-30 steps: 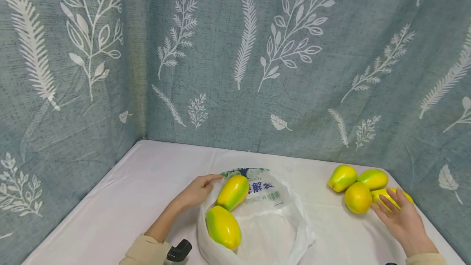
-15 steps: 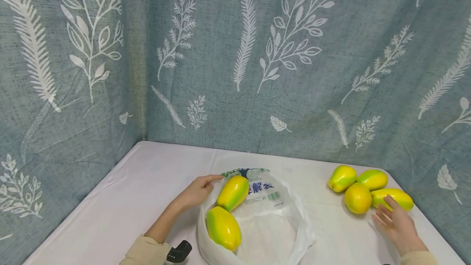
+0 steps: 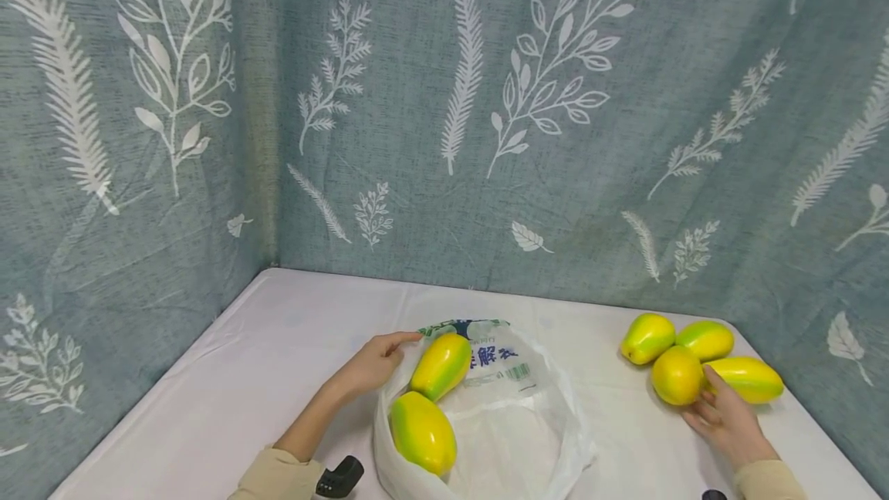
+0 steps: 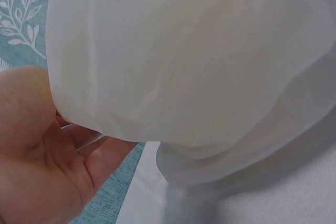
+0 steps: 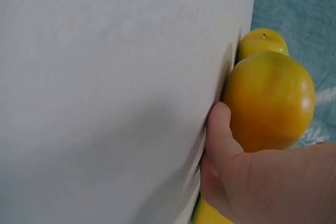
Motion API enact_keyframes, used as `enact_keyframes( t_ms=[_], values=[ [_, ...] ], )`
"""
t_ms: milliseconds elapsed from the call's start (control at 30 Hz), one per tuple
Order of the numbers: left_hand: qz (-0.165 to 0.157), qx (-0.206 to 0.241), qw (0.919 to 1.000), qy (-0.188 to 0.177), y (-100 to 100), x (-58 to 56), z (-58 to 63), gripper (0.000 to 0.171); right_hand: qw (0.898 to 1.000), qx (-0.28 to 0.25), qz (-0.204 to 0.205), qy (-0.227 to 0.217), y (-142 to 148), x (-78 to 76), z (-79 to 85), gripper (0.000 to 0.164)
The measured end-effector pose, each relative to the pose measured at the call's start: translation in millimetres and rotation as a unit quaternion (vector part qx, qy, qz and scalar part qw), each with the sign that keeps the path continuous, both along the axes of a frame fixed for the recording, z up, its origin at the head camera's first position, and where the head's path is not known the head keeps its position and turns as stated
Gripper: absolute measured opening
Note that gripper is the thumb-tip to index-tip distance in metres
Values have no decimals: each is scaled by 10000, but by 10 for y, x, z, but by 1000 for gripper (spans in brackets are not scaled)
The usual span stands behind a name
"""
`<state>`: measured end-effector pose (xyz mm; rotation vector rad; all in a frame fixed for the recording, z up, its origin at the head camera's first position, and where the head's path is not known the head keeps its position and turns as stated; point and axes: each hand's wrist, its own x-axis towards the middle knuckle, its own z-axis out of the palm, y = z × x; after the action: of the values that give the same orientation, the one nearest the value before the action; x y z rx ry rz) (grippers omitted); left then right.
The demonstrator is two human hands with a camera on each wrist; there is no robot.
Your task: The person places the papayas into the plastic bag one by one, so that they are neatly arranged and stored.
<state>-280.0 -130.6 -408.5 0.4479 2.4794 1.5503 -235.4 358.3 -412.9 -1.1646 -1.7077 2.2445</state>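
Observation:
A white plastic bag with blue print stands with its mouth spread, two yellow-green papayas inside along its left side. My left hand grips its left rim; in the left wrist view the bag's sheet hides some of the fingers. At the right, my right hand has its thumb and fingers round the near end of an orange-yellow papaya, which rests on the table. In the right wrist view, fingers lie against this papaya's lower side, and the thumb is mostly hidden.
Three more papayas lie close around the one at my right hand: one behind left, one behind and a long one to its right. Patterned blue-green curtains border the white-covered table at the back and sides.
My right hand has moved left from beside the long papaya to the orange-yellow one and closed round its near end. The left hand and the bag have stayed in place.

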Motion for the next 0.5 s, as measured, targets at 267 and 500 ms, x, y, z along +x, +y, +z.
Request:
enact_keyframes(
  t_ms=[267,500],
  values=[
    [19,3,10000,38,12,-3,-3,38,9992,309,252,9,-85,-30,22,85],
    [30,3,10000,15,15,-4,-9,38,9950,582,785,187,-97,-26,19,100]
  ],
)
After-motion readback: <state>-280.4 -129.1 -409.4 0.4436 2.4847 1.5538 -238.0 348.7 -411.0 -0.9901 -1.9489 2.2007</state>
